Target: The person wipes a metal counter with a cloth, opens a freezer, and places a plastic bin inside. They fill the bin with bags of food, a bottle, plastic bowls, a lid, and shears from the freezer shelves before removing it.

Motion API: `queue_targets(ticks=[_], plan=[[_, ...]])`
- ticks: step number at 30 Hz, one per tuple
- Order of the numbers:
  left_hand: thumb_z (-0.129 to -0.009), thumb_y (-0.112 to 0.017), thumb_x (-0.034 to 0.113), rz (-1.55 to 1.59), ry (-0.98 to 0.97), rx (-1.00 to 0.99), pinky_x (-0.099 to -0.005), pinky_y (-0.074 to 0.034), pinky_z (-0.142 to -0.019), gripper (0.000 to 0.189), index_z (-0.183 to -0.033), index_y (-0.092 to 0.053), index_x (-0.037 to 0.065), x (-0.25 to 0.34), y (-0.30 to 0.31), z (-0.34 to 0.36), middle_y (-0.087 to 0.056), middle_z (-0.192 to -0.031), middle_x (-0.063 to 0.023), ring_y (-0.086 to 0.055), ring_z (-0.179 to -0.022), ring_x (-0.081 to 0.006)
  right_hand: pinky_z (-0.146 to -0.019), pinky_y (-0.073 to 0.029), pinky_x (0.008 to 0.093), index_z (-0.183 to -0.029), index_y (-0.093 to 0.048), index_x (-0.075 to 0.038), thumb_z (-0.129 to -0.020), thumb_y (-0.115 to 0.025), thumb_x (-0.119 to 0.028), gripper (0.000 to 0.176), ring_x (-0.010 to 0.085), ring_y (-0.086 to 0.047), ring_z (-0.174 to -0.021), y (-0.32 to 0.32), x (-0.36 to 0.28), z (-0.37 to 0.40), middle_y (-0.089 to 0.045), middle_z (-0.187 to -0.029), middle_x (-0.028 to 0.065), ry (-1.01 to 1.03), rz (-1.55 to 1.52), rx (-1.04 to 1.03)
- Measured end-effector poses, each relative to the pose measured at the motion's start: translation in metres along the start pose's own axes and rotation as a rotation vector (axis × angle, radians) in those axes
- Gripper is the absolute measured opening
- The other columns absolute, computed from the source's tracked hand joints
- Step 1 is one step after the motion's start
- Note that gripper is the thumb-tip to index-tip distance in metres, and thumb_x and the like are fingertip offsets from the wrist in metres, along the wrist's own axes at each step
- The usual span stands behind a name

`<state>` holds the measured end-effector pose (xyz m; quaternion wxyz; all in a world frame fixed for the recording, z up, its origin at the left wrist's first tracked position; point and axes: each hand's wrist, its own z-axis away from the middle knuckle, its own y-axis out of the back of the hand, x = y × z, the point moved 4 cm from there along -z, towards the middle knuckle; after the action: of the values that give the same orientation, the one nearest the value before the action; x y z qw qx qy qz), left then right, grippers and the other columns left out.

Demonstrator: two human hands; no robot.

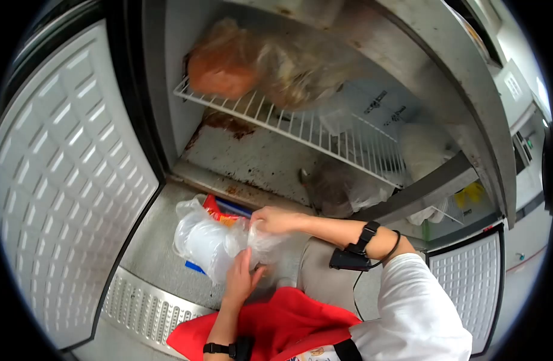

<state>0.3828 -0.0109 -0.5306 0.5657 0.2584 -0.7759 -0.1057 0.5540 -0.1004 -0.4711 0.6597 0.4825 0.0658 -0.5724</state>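
A clear plastic bag (207,240) holding white round containers lies on the floor in front of an open fridge. My right hand (275,220) pinches the top of the bag's plastic at its right side. My left hand (243,278) grips the bag from below, fingers around its lower right end. A red and orange packet (219,210) and something blue (195,266) lie under and behind the bag. I wear a white sleeve, a red apron (270,325) and a black device strapped to my right wrist (360,246).
The fridge door (66,180) stands open at the left. A white wire shelf (300,129) carries bagged food, orange (222,66) and brownish. More plastic bags (342,189) sit on the stained fridge floor. A second lower door (469,283) is open at the right.
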Motion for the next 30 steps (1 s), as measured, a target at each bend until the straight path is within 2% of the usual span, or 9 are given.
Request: queue_targets(ticks=[4, 9, 12, 14, 17, 20, 23, 26, 30], plan=[[-0.079, -0.061, 0.021, -0.185, -0.145, -0.352, -0.0418, -0.05, -0.072, 0.058, -0.128, -0.038, 0.0, 0.001, -0.022, 0.003, -0.044, -0.124, -0.021, -0.058, -0.092, -0.0351, -0.094, -0.04, 0.0329, -0.122, -0.045, 0.0, -0.078, -0.056, -0.016, 0.048, 0.028, -0.05, -0.113, -0.007, 0.01, -0.005, -0.045, -0.129, 0.0185, 0.225, 0.087, -0.163], [-0.079, -0.06, 0.026, -0.184, 0.196, -0.544, -0.0431, -0.047, -0.081, 0.063, -0.131, -0.034, 0.003, -0.052, -0.08, 0.035, -0.041, -0.128, -0.0214, -0.055, -0.097, -0.038, -0.091, -0.045, 0.0327, -0.115, -0.051, -0.002, -0.082, -0.059, -0.006, 0.034, 0.02, -0.055, -0.105, 0.087, -0.069, 0.066, -0.055, -0.117, 0.0119, 0.306, -0.507, -0.182], [-0.079, -0.059, 0.026, -0.087, 0.271, -0.612, -0.0441, -0.044, -0.087, 0.06, -0.128, -0.036, 0.0, -0.08, -0.11, 0.046, -0.043, -0.127, -0.0228, -0.053, -0.101, -0.0392, -0.087, -0.046, 0.0301, -0.099, -0.055, -0.005, -0.082, -0.059, -0.003, 0.017, 0.017, -0.057, -0.099, 0.174, -0.048, 0.116, -0.06, -0.105, 0.0094, 0.457, -0.657, 0.648], [-0.08, -0.056, 0.026, -0.065, 0.315, -0.703, -0.0446, -0.043, -0.089, 0.054, -0.124, -0.041, 0.0, -0.094, -0.12, 0.054, -0.047, -0.122, -0.0242, -0.053, -0.102, -0.0397, -0.092, -0.043, 0.0349, -0.11, -0.051, -0.007, -0.075, -0.067, -0.009, 0.039, 0.0222, -0.053, -0.106, 0.226, -0.022, 0.137, -0.056, -0.111, 0.0126, 0.28, 0.024, 1.237], [-0.081, -0.052, 0.028, -0.109, 0.381, -0.863, -0.0449, -0.043, -0.088, 0.045, -0.117, -0.05, 0.003, -0.11, -0.134, 0.061, -0.055, -0.111, -0.0249, -0.054, -0.101, -0.0397, -0.097, -0.038, 0.0399, -0.128, -0.038, -0.012, -0.067, -0.074, -0.017, 0.071, 0.0275, -0.045, -0.116, 0.248, 0.007, 0.13, -0.047, -0.121, 0.0162, 0.008, 0.507, 1.151], [-0.082, -0.049, 0.03, -0.14, 0.367, -0.823, -0.0454, -0.044, -0.086, 0.039, -0.113, -0.056, 0.008, -0.121, -0.139, 0.067, -0.059, -0.103, -0.0231, -0.056, -0.097, -0.039, -0.098, -0.036, 0.0381, -0.139, -0.024, -0.015, -0.065, -0.076, -0.021, 0.09, 0.0276, -0.037, -0.122, 0.26, 0.025, 0.118, -0.033, -0.136, 0.0148, 0.099, 0.29, 0.919], [-0.082, -0.048, 0.028, -0.192, 0.383, -0.823, -0.0456, -0.044, -0.084, 0.034, -0.109, -0.057, 0.01, -0.108, -0.115, 0.059, -0.06, -0.103, -0.0212, -0.058, -0.094, -0.0379, -0.099, -0.036, 0.0402, -0.14, -0.022, -0.012, -0.07, -0.071, -0.024, 0.085, 0.0321, -0.037, -0.123, 0.254, 0.02, 0.127, -0.034, -0.135, 0.0194, 0.137, -0.065, 0.878], [-0.082, -0.049, 0.024, -0.174, 0.473, -0.915, -0.0446, -0.045, -0.082, 0.03, -0.106, -0.058, 0.009, -0.054, -0.063, 0.019, -0.06, -0.103, -0.0201, -0.058, -0.094, -0.0365, -0.093, -0.042, 0.0428, -0.14, -0.019, -0.011, -0.075, -0.065, -0.036, 0.083, 0.0329, -0.043, -0.118, 0.232, -0.003, 0.144, -0.036, -0.133, 0.0238, 0.475, -0.809, 0.727], [-0.083, -0.048, 0.024, 0.082, 0.304, -0.668, -0.0425, -0.046, -0.083, 0.029, -0.107, -0.058, 0.01, -0.015, -0.04, -0.012, -0.058, -0.11, -0.0168, -0.056, -0.098, -0.0347, -0.083, -0.045, 0.0515, -0.132, -0.039, -0.011, -0.086, -0.047, -0.048, 0.059, 0.0351, -0.048, -0.113, 0.203, 0.008, 0.138, -0.045, -0.128, 0.0167, 0.751, -1.279, 0.124]])
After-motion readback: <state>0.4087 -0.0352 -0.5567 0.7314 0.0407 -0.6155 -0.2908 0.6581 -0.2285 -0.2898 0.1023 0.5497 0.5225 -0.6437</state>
